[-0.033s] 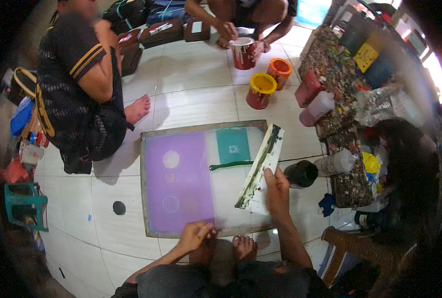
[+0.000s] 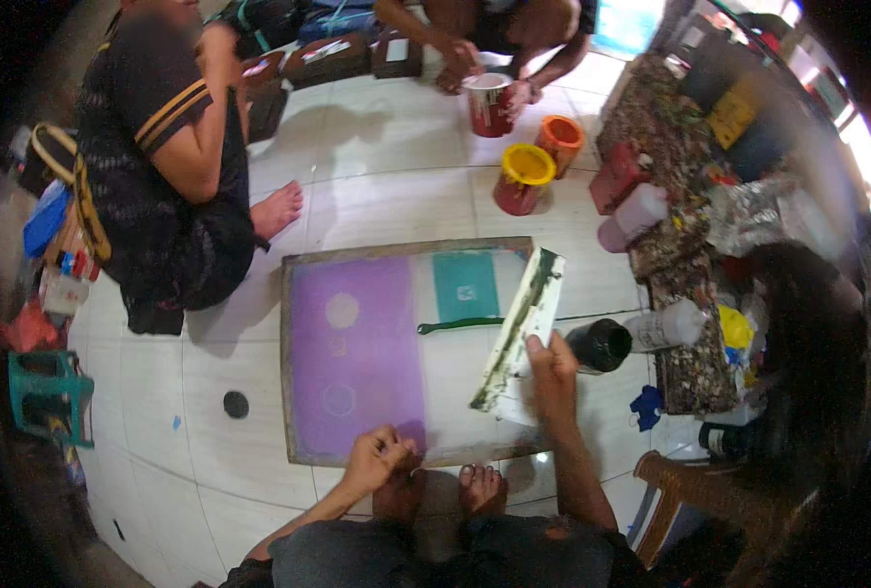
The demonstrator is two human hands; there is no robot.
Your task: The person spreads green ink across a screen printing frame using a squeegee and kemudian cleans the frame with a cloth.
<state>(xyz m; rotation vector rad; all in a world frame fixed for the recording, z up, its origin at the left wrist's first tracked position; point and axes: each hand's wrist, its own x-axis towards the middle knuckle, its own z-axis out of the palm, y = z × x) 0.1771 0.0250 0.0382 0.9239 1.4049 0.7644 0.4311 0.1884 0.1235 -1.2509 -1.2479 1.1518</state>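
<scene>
A wood-framed printing screen (image 2: 304,453) lies on the floor in front of my feet, with a purple area on its left and a teal patch at the far right. In my right hand (image 2: 552,377) is a white squeegee (image 2: 526,338), tilted over the screen's right side, its long edge smeared with dark green ink. A streak of green ink (image 2: 460,324) runs across the mesh below the teal patch. My left hand (image 2: 377,461) hovers by the near edge of the frame, fingers curled together; whatever they may pinch is hidden.
A dark open bottle (image 2: 601,346) and a whitish bottle (image 2: 673,325) stand right of the screen. Beyond are yellow-rimmed (image 2: 527,165) and orange-rimmed (image 2: 560,135) tubs. One person (image 2: 176,157) sits at left; another's hands hold a red tub (image 2: 490,106). A wooden stool (image 2: 695,485) is near right.
The whole view has shifted slightly. My left fingers are curled in a little more; my right hand keeps its hold on the squeegee in nearly the same place.
</scene>
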